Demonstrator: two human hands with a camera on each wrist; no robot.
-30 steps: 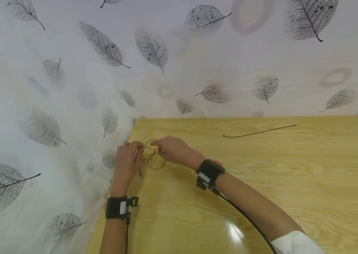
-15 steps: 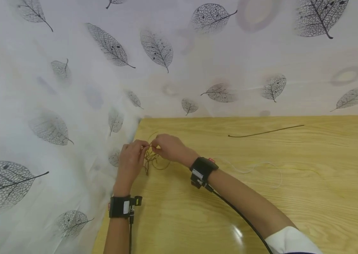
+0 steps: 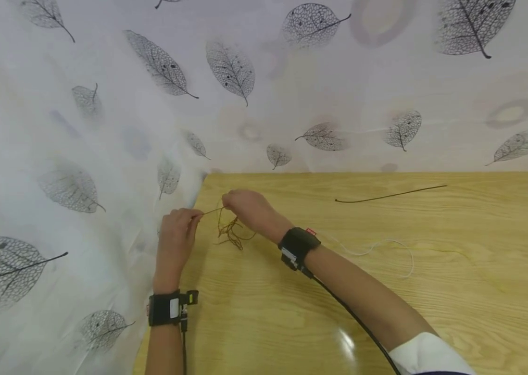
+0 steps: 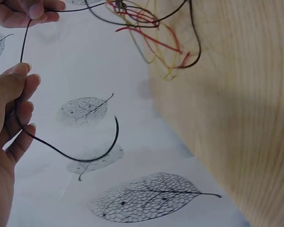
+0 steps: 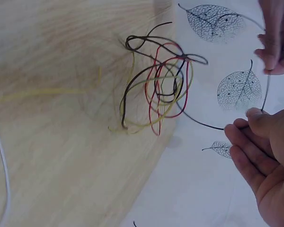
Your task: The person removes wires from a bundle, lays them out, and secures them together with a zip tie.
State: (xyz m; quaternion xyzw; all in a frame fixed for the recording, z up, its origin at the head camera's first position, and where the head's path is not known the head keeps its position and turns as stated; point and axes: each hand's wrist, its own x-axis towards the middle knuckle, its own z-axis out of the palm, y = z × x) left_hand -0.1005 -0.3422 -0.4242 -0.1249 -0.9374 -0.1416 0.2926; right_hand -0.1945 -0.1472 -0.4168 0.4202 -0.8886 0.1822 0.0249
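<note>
A black cord (image 4: 66, 154) runs through both hands, its loose end curving out below the left one in the left wrist view. My left hand (image 3: 176, 237) pinches it between thumb and fingers at the table's left edge. A short span away, my right hand (image 3: 254, 211) pinches the same cord between thumb and forefinger. Between the hands the stretch looks taut. From the right hand's side the cord leads into a loose tangle of red, yellow and black cords (image 5: 165, 90), seen just below that hand in the head view. Whether the tangle touches the table is unclear.
One dark cord (image 3: 390, 194) lies nearly straight at the back of the wooden table (image 3: 254, 312). Right of the right forearm are a curved white cord (image 3: 412, 258) and a thin yellow cord (image 3: 463, 253). Leaf-printed sheeting (image 3: 254, 125) borders the table's back and left.
The hands were apart, met at the fingertips half a second ago, and are now apart again. My left hand moved left, drawing the cord out between them; the tangle sits slightly farther right.
</note>
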